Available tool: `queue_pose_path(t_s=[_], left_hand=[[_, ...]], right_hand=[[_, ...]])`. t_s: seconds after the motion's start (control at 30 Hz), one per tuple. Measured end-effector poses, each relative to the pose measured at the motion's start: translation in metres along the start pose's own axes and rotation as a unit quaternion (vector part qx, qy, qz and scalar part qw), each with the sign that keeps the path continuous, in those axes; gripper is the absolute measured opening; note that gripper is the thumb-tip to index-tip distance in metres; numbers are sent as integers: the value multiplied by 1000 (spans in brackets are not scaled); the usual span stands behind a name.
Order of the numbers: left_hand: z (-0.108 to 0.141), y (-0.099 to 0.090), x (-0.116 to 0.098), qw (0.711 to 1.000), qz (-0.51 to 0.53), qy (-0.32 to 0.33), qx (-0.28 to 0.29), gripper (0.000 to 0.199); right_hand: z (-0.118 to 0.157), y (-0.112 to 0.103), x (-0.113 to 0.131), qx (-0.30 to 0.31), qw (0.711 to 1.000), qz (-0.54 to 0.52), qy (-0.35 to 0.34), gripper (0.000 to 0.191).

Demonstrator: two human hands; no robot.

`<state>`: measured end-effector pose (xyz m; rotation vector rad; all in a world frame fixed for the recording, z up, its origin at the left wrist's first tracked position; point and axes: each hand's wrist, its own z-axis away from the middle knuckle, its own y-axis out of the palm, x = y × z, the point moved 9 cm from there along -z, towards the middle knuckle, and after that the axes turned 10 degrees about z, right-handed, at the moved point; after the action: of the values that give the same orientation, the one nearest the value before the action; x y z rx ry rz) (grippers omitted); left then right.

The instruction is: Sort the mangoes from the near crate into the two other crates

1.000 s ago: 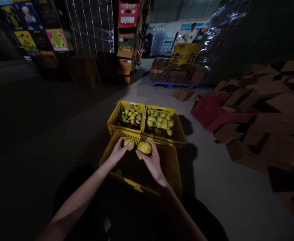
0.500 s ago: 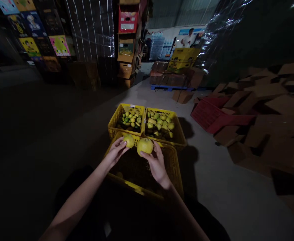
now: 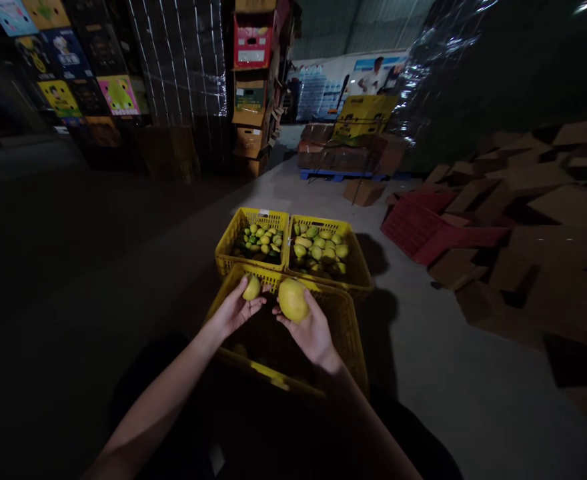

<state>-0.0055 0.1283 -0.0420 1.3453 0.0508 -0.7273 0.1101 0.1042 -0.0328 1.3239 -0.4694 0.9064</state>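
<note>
My left hand (image 3: pixel 236 310) is closed around a small yellow-green citrus fruit (image 3: pixel 252 288), thumb on its near side and some fingers stretched out beneath. A larger yellow citrus fruit (image 3: pixel 293 300) rests in my right hand (image 3: pixel 314 333), with the thumb along its right side. Both fruits are held apart above a dark-bottomed yellow crate (image 3: pixel 351 327) nearest me. Beyond it, the left yellow crate (image 3: pixel 223 247) holds several small green and yellow fruits (image 3: pixel 264 239). In the right yellow crate (image 3: pixel 361 267) lie several larger yellow-green fruits (image 3: pixel 318 247).
Red crates (image 3: pixel 418 230) and a heap of flattened cardboard boxes (image 3: pixel 548 267) lie on the right. A blue pallet (image 3: pixel 336 175) carries boxes at the back. Stacked cartons (image 3: pixel 251 100) and printed fruit boxes (image 3: pixel 63 53) stand behind on the left. Grey floor (image 3: pixel 438 353) surrounds the crates.
Both fruits have turned in my hands, and the right one shows its smooth side instead of its end. The left fruit has shifted slightly left and down; my left fingers have spread beneath it.
</note>
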Motion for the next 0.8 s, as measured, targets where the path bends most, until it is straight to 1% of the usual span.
queue_pose_path(t_s=[0.1, 0.17, 0.23, 0.3, 0.4, 0.5, 0.57, 0.63, 0.7, 0.8], left_hand=[[1, -1, 7, 1000, 4, -29, -6, 51], [0, -3, 9, 999, 18, -37, -21, 57], [-1, -6, 10, 998, 17, -46, -36, 59], [-2, -10, 12, 997, 13, -55, -45, 57], [-5, -13, 13, 997, 4, -55, -52, 45], [-6, -14, 12, 998, -14, -40, -56, 40], [-6, -13, 11, 998, -9, -33, -59, 40], [-6, -13, 9, 998, 4, -21, -62, 34], [-6, -12, 8, 998, 11, -16, -62, 28], [-7, -14, 13, 997, 11, -40, -61, 33]], right_hand=[[-3, -4, -4, -29, 998, -48, 22, 31], [-4, -11, -7, -62, 995, -66, 31, 24], [-5, -18, -10, -91, 993, -54, 45, 20], [-6, -21, -14, -93, 993, -25, 62, 24], [-5, -20, -18, -73, 994, -2, 86, 32], [-4, -16, -18, -66, 993, 3, 95, 31], [-3, -16, -16, -76, 992, 10, 95, 31], [-2, -20, -14, -100, 991, 5, 94, 30], [-2, -23, -15, -107, 990, -5, 95, 30], [-4, -22, -20, -66, 992, -13, 109, 35]])
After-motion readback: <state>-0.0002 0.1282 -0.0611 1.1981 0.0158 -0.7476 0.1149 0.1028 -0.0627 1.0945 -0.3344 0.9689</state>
